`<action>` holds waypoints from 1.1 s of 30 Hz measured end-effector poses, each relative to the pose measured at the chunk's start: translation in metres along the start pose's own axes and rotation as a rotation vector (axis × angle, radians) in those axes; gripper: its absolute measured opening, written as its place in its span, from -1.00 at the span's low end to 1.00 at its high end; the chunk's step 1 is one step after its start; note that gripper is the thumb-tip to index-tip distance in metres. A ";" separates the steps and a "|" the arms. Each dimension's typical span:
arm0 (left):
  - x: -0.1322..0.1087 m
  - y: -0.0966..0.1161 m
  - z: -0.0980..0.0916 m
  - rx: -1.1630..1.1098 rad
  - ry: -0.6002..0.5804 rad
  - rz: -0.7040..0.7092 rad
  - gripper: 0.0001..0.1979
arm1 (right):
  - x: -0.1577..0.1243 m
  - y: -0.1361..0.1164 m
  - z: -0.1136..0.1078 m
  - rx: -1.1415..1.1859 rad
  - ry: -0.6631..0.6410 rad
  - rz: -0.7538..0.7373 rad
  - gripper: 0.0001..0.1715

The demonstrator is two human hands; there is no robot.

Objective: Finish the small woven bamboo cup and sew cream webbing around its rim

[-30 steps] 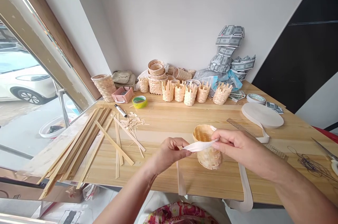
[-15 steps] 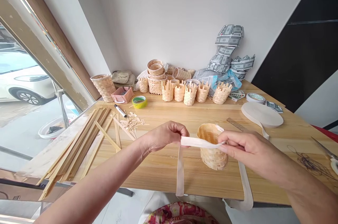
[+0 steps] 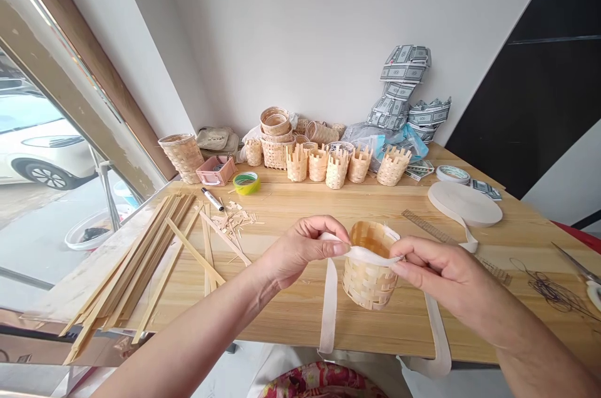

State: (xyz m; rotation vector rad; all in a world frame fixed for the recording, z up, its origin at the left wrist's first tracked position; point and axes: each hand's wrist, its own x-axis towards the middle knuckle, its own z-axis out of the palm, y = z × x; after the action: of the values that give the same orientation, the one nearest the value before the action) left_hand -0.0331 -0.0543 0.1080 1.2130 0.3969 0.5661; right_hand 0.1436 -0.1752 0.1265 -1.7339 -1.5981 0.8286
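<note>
A small woven bamboo basket (image 3: 367, 283) stands in front of me, with its open top tilted toward me. A strip of white cotton tape (image 3: 365, 253) runs across its near rim. My left hand (image 3: 305, 250) pinches the tape at the rim's left side, and a long loop of the tape (image 3: 329, 307) hangs down past the table edge. My right hand (image 3: 439, 268) pinches the tape at the rim's right side, with its fingers against the basket. The tape's other length (image 3: 439, 335) falls from behind my right hand to a flat tape roll (image 3: 464, 204).
A wooden table (image 3: 300, 213) holds loose bamboo strips (image 3: 136, 254), cut bamboo scraps (image 3: 233, 219), and a marker (image 3: 212, 199) on the left. A row of unfinished baskets (image 3: 323, 166) stands at the back. A steel ruler (image 3: 436, 230), dark thread (image 3: 549, 291) and scissors (image 3: 575, 263) lie right.
My left hand has moved right and now sits at the basket's rim. The tape lies along the rim, and the basket has shifted slightly left and turned.
</note>
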 end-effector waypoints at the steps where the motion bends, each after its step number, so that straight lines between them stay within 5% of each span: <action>1: 0.000 0.001 0.001 0.009 0.010 -0.007 -0.82 | -0.001 -0.001 0.002 0.011 0.007 -0.001 -0.72; 10: -0.003 0.006 -0.001 0.031 0.010 0.077 -0.86 | -0.001 0.012 0.014 -0.025 0.013 -0.011 -0.68; 20: 0.002 0.030 -0.026 0.753 -0.200 -0.029 -0.94 | -0.005 0.010 0.018 -0.132 0.076 0.003 -0.71; 28: 0.008 0.018 -0.013 0.471 -0.236 -0.043 -0.82 | -0.009 0.007 0.019 -0.318 0.152 -0.037 -0.76; 33: 0.009 0.021 -0.008 0.836 -0.233 0.112 -0.70 | -0.009 0.003 0.019 -0.337 0.146 -0.028 -0.79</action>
State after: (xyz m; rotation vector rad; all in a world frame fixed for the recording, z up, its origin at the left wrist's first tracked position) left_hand -0.0347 -0.0381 0.1251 2.0914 0.3771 0.3436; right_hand 0.1294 -0.1841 0.1130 -1.9467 -1.7316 0.4239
